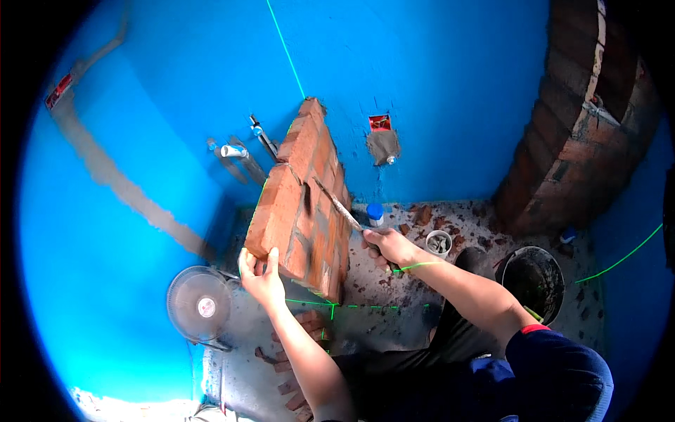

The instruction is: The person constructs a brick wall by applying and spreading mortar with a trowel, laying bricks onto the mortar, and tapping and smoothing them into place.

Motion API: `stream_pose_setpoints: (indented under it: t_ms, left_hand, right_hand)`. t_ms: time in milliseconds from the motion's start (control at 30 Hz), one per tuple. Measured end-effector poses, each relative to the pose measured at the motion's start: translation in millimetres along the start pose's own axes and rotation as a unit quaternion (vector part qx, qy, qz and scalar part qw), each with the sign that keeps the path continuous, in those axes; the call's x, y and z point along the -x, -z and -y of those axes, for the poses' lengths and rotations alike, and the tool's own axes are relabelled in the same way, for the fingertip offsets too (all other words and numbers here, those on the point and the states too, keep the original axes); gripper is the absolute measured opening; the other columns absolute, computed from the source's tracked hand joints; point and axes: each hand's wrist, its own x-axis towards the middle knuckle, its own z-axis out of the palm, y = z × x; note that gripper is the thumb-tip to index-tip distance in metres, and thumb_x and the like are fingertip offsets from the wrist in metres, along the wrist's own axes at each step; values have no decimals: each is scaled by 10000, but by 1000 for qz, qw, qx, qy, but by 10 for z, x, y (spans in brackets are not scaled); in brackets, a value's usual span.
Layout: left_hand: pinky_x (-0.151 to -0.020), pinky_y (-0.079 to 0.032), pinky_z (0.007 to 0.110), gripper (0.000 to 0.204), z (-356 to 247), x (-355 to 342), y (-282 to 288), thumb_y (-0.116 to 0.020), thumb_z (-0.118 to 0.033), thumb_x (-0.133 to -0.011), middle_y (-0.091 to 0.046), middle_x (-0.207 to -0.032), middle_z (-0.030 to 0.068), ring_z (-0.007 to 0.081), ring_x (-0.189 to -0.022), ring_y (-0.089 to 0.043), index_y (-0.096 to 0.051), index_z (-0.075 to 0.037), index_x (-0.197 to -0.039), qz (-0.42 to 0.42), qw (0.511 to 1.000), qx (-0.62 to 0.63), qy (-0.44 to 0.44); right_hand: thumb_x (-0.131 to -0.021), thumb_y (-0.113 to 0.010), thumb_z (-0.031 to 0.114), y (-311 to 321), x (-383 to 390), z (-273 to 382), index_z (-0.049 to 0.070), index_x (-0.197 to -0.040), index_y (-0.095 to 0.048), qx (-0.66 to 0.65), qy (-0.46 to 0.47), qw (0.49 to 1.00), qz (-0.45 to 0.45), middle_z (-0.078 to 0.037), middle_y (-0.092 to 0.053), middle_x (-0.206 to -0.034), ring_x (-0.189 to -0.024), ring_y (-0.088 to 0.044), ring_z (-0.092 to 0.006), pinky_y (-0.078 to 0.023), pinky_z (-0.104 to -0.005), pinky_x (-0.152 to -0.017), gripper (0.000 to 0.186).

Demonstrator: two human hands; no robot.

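Note:
A low red brick wall [320, 211] stands out from the blue wall, with grey mortar in its joints. On its near top end lies a brick [271, 224], and my left hand [261, 280] grips that end, fingers and thumb on either side. My right hand [387, 247] is closed round the handle of a trowel [340, 205]. The narrow trowel blade points up and left, its tip at the wall's right face beside a dark gap in a joint. A green laser line runs along the wall's top left edge.
A standing fan [200, 307] is at left, near loose bricks [309, 328]. On the debris-strewn floor are a blue-capped container [375, 214], a small white tub [439, 243] and a black bucket [532, 281]. Pipes [242, 151] jut out behind the wall; a brick structure [562, 155] rises at right.

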Motion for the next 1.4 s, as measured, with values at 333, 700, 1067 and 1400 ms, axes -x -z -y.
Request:
stream_pose_setpoints:
  t_ms: [333, 700, 1067, 1400]
  left_hand:
    - [-960, -483, 323, 687, 24, -4, 24, -831, -70, -758, -609, -1250, 190, 229, -1114, -600, -477, 58, -1333, 16, 1000, 16, -1]
    - [-969, -481, 330, 709, -17, -2, 23, -831, -80, -760, -606, -1263, 198, 227, -1124, -600, -463, 74, -1346, -2, 1000, 12, 14]
    - [-973, -479, 340, 713, 27, -12, 37, -845, -65, -739, -612, -1251, 180, 218, -1132, -588, -479, 72, -1335, 5, 1000, 23, 11]
    - [-1023, -437, 347, 621, 64, -55, 63, -809, -57, -783, -606, -1256, 148, 199, -1154, -568, -507, 52, -1315, 31, 998, 62, 10]
  right_hand:
    - [-1033, -471, 351, -119, 194, 75, -9, -1041, -581, 19, -67, 996, 55, -27, -474, -626, -403, -407, -125, -327, -305, -373, 377]
    - [-1025, -488, 325, -27, 594, 265, -7, -1130, -562, 36, -150, 978, 143, 1, -441, -639, -441, -390, -81, -330, -251, -375, 356]
    - [-1037, -446, 352, -89, 843, 208, 7, -1093, -550, -9, -201, 958, 203, 30, -416, -654, -455, -374, -47, -338, -218, -367, 365]
    - [-1066, -372, 305, 112, 916, 130, -2, -1137, -541, -162, -261, 906, 292, 42, -378, -673, -428, -315, -21, -294, -186, -318, 358]
